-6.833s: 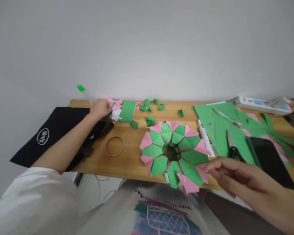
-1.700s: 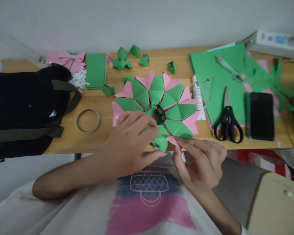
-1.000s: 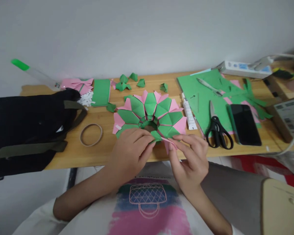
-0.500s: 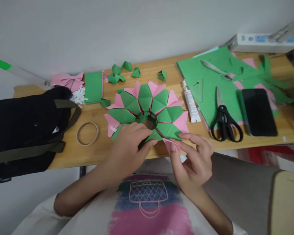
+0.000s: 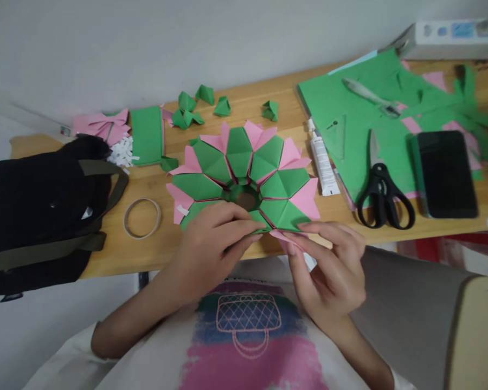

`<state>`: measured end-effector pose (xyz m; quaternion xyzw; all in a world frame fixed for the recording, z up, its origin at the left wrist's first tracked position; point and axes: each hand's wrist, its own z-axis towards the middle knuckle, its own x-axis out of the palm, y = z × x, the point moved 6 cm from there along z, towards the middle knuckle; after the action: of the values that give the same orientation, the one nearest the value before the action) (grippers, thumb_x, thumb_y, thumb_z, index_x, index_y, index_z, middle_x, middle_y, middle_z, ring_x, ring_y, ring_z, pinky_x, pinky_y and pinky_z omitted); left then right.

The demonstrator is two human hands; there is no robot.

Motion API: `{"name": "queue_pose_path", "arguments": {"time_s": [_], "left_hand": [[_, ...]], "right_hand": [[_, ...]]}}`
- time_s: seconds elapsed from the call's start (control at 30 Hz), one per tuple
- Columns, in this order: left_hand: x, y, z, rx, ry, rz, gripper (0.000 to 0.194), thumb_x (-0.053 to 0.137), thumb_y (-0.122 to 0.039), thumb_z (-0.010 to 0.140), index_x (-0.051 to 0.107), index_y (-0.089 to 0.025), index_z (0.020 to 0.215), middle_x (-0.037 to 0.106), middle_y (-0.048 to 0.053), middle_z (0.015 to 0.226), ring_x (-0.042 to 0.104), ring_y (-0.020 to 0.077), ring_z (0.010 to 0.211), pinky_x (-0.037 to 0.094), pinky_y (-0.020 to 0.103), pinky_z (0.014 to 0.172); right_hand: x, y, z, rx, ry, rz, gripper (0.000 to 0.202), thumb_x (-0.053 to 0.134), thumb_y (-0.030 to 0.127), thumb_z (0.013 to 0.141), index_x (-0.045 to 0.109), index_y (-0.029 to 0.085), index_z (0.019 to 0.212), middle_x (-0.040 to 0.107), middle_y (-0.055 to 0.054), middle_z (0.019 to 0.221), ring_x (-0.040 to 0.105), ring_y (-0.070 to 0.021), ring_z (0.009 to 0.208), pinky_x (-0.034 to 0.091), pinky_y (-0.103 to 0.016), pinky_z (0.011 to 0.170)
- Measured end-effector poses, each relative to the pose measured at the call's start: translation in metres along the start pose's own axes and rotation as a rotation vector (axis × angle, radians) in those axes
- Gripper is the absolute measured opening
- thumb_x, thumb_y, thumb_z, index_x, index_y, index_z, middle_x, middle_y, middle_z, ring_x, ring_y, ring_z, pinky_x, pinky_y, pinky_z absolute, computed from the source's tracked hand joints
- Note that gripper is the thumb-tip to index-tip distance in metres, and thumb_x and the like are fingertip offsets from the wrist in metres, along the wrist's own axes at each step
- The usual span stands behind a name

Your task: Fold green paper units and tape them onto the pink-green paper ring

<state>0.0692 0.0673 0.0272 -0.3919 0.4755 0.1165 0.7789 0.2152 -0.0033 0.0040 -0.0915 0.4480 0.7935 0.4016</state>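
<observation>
A ring of folded paper units, green with pink pointed tips, makes a paper flower on the wooden table. My left hand pinches a green unit at the ring's near edge between thumb and fingers, and hides part of the ring's near left side. Close beside it, my right hand grips a pink tip at the near right edge, the index finger resting on the green paper. A small white strip sticks to a pink tip on the left.
Behind the flower lie several small green folded pieces. To its right are a glue tube, black scissors, a phone and green sheets with a cutter. At left are a tape ring and a black bag.
The view has shifted slightly, so the items on the right sit further right. The pink tip under my right fingers is tilted flatter. Both hands keep their hold on the flower.
</observation>
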Motion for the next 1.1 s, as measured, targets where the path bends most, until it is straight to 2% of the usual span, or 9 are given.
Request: {"name": "queue_pose_path", "arguments": {"time_s": [0.23,0.4,0.63,1.1], "left_hand": [[0.002,-0.006,-0.005,0.094,-0.025,0.051,0.016,0.056,-0.011,0.093,0.066,-0.019,0.102,0.07,0.002,0.091,0.062,0.0151,0.082,0.051,0.031,0.075],[0.0,-0.008,-0.003,0.112,-0.058,0.078,0.014,0.057,-0.013,0.094,0.066,-0.019,0.102,0.069,0.001,0.088,0.062,0.0152,0.08,0.051,0.031,0.074],[-0.001,-0.013,-0.002,0.211,-0.088,0.122,0.015,0.059,-0.007,0.09,0.068,-0.011,0.101,0.069,0.006,0.088,0.061,0.0174,0.082,0.052,0.031,0.075],[-0.001,-0.014,-0.01,0.184,-0.072,0.152,0.019,0.058,-0.008,0.091,0.068,-0.011,0.108,0.068,0.006,0.096,0.06,0.0182,0.09,0.054,0.034,0.083]], "right_hand": [[-0.002,-0.003,0.0,-0.003,0.039,-0.004,0.02,0.069,0.009,0.081,0.071,0.021,0.097,0.066,-0.004,0.096,0.063,-0.0201,0.088,0.05,-0.04,0.083],[-0.003,-0.005,0.003,-0.034,0.053,0.02,0.021,0.068,0.007,0.081,0.071,0.021,0.096,0.067,-0.004,0.098,0.064,-0.0199,0.088,0.05,-0.039,0.083],[-0.004,-0.009,0.003,-0.084,0.069,0.04,0.018,0.067,0.008,0.082,0.07,0.021,0.095,0.066,-0.004,0.097,0.064,-0.0198,0.087,0.051,-0.038,0.079],[-0.005,-0.009,0.005,-0.065,0.073,0.044,0.015,0.066,0.011,0.085,0.069,0.021,0.095,0.067,-0.003,0.095,0.066,-0.0191,0.086,0.052,-0.038,0.077]]}}
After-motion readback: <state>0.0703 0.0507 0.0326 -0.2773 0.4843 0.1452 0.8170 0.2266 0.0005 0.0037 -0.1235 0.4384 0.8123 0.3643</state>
